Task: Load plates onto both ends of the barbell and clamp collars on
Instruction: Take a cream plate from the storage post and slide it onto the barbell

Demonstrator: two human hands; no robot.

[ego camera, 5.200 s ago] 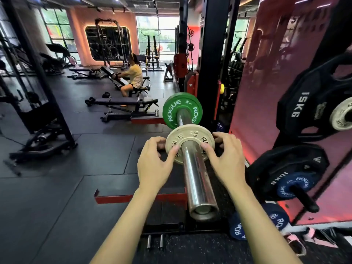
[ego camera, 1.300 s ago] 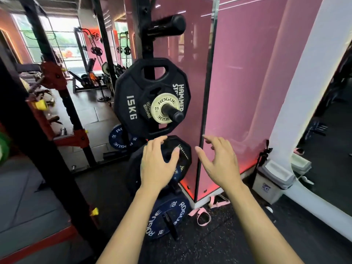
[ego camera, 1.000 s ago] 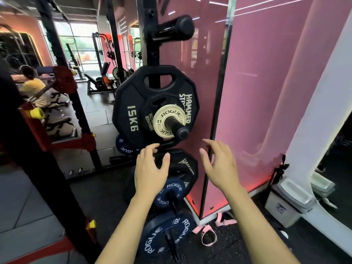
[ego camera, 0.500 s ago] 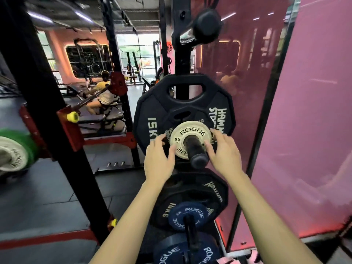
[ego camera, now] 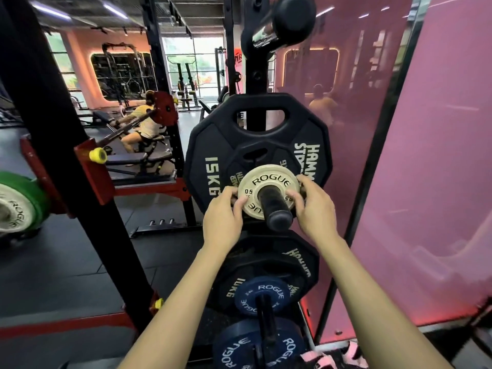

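Gripping a small white plate (ego camera: 269,191) at centre frame, the left hand (ego camera: 222,221) and right hand (ego camera: 314,209) pinch its opposite edges on a storage peg (ego camera: 274,209). Sliding it off unevenly could jam it, or a slipping pinch could drop it.

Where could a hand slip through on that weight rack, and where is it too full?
Free: the handle slot atop the black 15 kg plate, and the bare chrome top peg. Crowded: the middle peg, where left hand and right hand grip the small white Rogue plate.
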